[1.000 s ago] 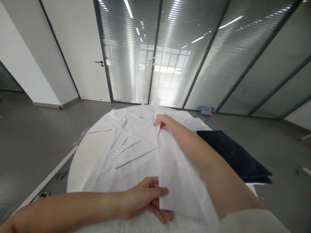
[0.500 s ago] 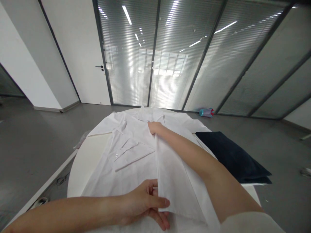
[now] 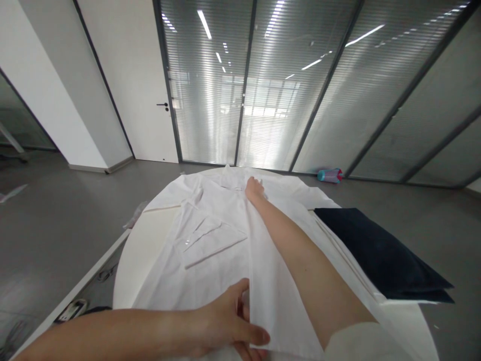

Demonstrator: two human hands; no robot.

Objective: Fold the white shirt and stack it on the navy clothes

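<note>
A white shirt (image 3: pixel 218 281) lies spread over a round table, its collar at the far end and a folded-over sleeve with a cuff on its left half. My left hand (image 3: pixel 235 321) pinches the lower corner of the shirt's front edge between thumb and fingers, near the bottom of the view. Stretched away from me, my right hand (image 3: pixel 255 189) is closed on the shirt fabric beside the collar; its fingertips are partly hidden. The front panel's edge runs in a nearly straight line between both hands.
Dark navy folded cloth (image 3: pixel 379 253) lies at the right table edge, over white material. The white round table (image 3: pixel 150 250) shows at the left. A blue and red package (image 3: pixel 329 175) sits on the floor by the glass wall. Cables and a power strip (image 3: pixel 73 311) are lower left.
My right hand has shifted right from the front edge's top to beside the collar. My left hand keeps its pinch on the shirt corner. The whole view has swung slightly left.
</note>
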